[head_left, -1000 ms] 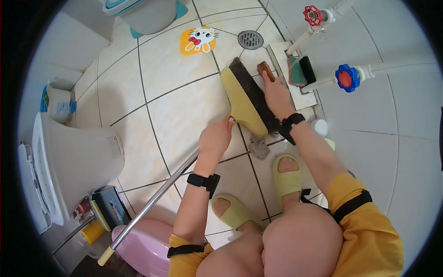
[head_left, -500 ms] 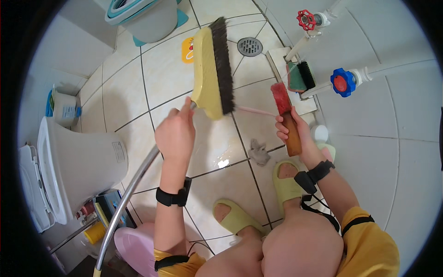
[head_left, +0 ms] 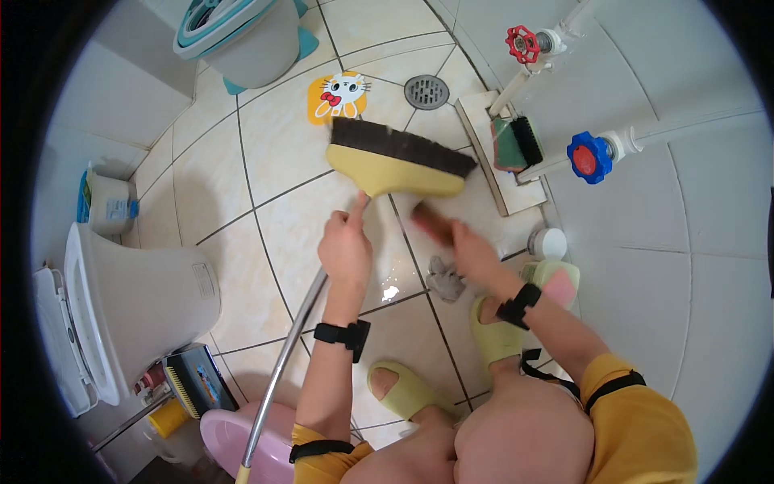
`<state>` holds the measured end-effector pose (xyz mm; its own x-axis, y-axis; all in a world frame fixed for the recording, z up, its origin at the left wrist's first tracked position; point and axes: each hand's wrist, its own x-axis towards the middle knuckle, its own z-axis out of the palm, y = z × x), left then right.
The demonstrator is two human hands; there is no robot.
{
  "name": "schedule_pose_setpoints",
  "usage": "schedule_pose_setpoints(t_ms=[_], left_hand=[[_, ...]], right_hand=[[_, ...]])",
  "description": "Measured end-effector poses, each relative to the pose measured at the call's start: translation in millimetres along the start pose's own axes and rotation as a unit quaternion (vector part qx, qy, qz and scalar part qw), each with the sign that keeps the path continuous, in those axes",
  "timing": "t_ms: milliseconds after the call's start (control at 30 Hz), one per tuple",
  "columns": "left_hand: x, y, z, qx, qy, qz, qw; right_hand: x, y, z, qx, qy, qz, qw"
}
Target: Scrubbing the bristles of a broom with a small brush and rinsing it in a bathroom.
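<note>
Two closed grips are showing: the left hand (head_left: 347, 248) is gripping the silvery metal pole (head_left: 300, 325) just below a cream-yellow, dark-bristled broom head (head_left: 395, 179) at that hand's one o'clock, while the right hand (head_left: 477, 260) is clasping a blurred, reddish-brown hand brush (head_left: 432, 223) at the broom head's five o'clock. That broom head is probably handling light, stiff-backed but soft-bristled, and gripping close beneath it is suiting best.

From afar I'm seeing mustard-yellow sleeves (head_left: 645, 423) at four and seven o'clock, with black straps (head_left: 615, 389) wrapping around them. Chunky black wristbands (head_left: 343, 335) are showing at those same hours, and pale green open-toed slippers (head_left: 407, 393) are appearing at four and six.
</note>
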<state>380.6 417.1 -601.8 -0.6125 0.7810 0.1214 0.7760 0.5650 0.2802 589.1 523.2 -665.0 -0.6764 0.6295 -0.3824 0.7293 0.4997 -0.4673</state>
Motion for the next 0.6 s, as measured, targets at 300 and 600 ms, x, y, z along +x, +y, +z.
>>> schedule_pose_setpoints(t_ms=[300,600], left_hand=[[-2,-1,-1,-0.142,-0.049,0.002,0.989],[2,26,-33,-0.201,-0.048,0.008,0.978]], right_hand=[[-51,-38,-40,0.044,-0.048,-0.102,0.993],[-71,-29,-95,0.11,0.098,-0.082,0.986]])
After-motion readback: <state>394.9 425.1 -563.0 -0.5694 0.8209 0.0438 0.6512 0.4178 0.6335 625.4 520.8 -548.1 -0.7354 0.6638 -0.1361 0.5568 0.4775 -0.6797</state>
